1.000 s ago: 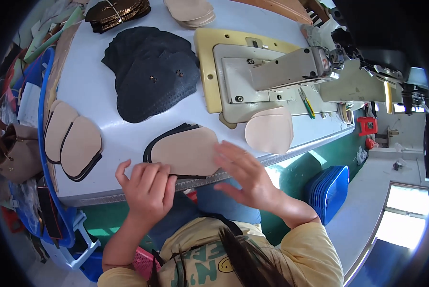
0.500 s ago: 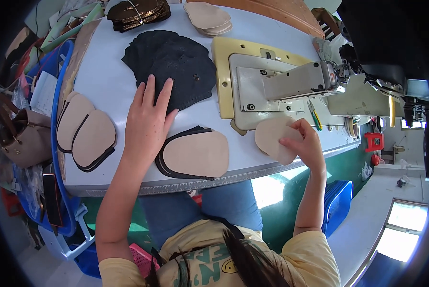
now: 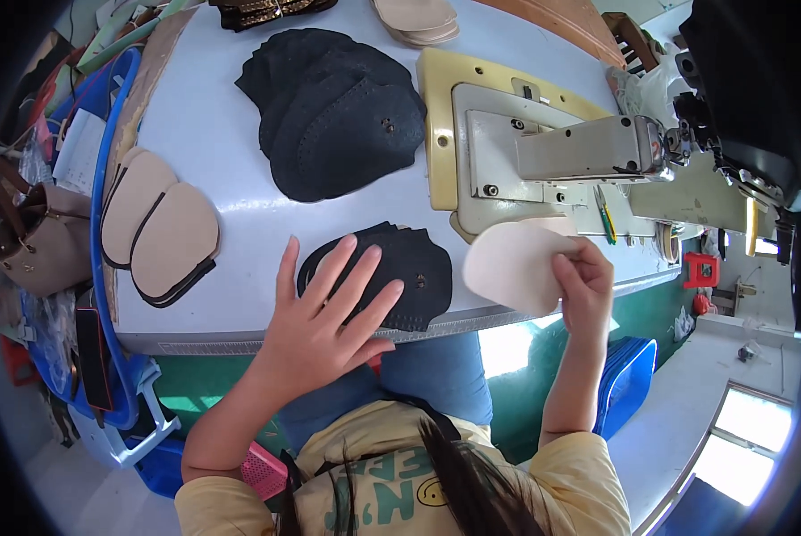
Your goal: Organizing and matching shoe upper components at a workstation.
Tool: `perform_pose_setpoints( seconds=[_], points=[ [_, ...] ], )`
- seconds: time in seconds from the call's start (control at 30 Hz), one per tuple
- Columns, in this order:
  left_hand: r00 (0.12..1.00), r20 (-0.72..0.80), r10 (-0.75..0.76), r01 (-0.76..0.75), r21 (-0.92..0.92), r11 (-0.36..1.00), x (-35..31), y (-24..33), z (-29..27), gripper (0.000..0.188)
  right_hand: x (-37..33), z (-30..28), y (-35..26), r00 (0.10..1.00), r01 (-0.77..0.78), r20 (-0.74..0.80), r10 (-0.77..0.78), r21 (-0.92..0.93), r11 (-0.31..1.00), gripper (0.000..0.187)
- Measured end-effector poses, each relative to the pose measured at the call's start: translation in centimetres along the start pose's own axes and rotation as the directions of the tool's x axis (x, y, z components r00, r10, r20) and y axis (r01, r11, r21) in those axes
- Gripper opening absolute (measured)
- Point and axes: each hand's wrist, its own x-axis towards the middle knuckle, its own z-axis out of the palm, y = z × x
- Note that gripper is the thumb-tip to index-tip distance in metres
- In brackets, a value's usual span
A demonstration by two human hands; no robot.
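Note:
My left hand [image 3: 324, 326] has its fingers spread over a black leather-like piece [image 3: 405, 277]. That piece lies near the table's front edge on top of other dark pieces, and a beige edge peeks out behind it. Between the thumb and fingers of my right hand [image 3: 586, 288] is a beige rounded piece [image 3: 514, 268], raised slightly at the table's front edge. Behind it shows the edge of another beige piece [image 3: 552, 223]. A fanned pile of black pieces [image 3: 338, 116] lies beyond my left hand.
The sewing machine [image 3: 583, 147] with its yellow-edged bed stands to the right, green-handled snips [image 3: 607, 219] beside it. Beige-and-black stacks [image 3: 177, 241] lie at left. Beige pieces [image 3: 414, 18] and bronze pieces [image 3: 275, 11] sit at the back. A blue bin [image 3: 119, 116] flanks the table.
My left hand has moved from the black pile toward me, and a black piece now covers the beige one in the front stack. My right hand has lifted and tilted the beige piece.

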Motion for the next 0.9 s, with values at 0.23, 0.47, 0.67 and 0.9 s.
perform_pose_setpoints(
  seconds=[0.23,0.47,0.67,0.9],
  points=[
    [0.974,-0.221,-0.050,0.040,-0.050,0.998,-4.1,0.1,2.3,0.038,-0.7,7.6,1.2,0.977,-0.111,0.186,0.102,0.038,0.993,0.018],
    [0.963,-0.250,-0.097,0.070,-0.112,0.991,-4.6,0.2,2.8,0.044,-0.1,8.7,1.8,0.962,-0.155,0.231,0.144,0.031,0.987,0.020],
    [0.954,-0.283,-0.100,0.069,-0.118,0.991,-5.1,0.2,3.3,0.048,-0.1,9.0,1.8,0.963,-0.141,0.233,0.138,-0.004,0.990,0.021],
    [0.973,-0.203,-0.107,0.089,-0.095,0.992,-4.7,0.6,3.0,0.048,-0.6,9.6,2.1,0.975,-0.098,0.200,0.093,0.014,0.995,0.021]
  ],
)
